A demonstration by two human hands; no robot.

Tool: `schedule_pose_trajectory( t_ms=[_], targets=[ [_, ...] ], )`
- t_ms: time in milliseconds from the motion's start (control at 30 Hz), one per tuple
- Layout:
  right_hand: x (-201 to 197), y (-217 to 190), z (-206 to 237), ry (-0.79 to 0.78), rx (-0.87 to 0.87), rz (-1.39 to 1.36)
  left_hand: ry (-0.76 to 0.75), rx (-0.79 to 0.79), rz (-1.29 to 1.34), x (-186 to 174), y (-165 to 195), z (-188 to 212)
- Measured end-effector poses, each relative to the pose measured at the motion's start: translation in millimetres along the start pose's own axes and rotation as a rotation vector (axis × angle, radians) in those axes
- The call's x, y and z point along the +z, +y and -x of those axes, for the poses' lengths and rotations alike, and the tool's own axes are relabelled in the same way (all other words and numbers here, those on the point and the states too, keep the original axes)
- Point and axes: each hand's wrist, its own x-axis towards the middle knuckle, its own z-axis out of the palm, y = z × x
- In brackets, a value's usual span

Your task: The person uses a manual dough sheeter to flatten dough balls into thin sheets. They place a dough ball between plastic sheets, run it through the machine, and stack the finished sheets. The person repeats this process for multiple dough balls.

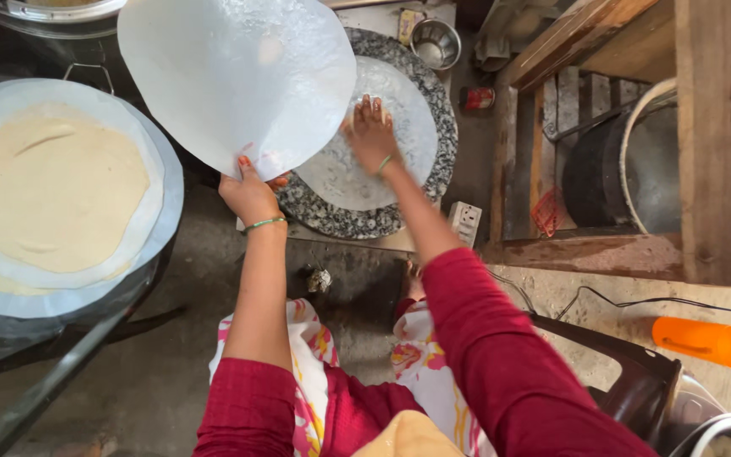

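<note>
My left hand (249, 193) grips the lower edge of a thin, translucent round plastic sheet (234, 72) and holds it up above the floor. My right hand (371, 133) lies flat, fingers spread, on a second clear sheet (399, 106) spread over a round speckled stone board (443, 127). To the left, a flattened round of pale dough (52, 190) rests on a stack of similar sheets (162, 182) on a large round tray.
A small steel cup (435, 41) stands beyond the board, a small red tin (478, 97) beside it. A white power strip (466, 222) lies near a wooden frame (602, 250) holding a dark pot (602, 173). An orange handle (700, 340) lies at right.
</note>
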Motion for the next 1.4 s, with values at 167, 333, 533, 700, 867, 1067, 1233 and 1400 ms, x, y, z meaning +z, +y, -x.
schedule_pose_trajectory(
  t_ms=[167,333,533,700,867,1067,1233,1400],
  targets=[
    [6,12,-7,0.252,-0.017,0.461,0.001,0.035,0.044,8,1,3],
    [-5,1,0,-0.143,0.011,0.238,-0.014,0.042,0.009,11,-2,14],
    [1,-6,11,0.062,0.020,0.050,-0.022,0.031,0.057,11,-7,13],
    [9,10,26,-0.022,0.044,0.082,0.012,0.027,0.043,12,-13,14],
    [9,26,37,-0.152,0.090,0.213,0.009,0.045,0.073,15,-9,12],
    [13,32,25,-0.037,0.202,0.180,-0.005,0.038,0.107,13,-6,11],
    [18,13,14,0.070,0.116,0.178,0.016,0.038,0.125,17,-7,10],
    [6,-20,16,-0.060,0.059,0.324,-0.002,0.040,0.120,20,-6,11]
  ],
)
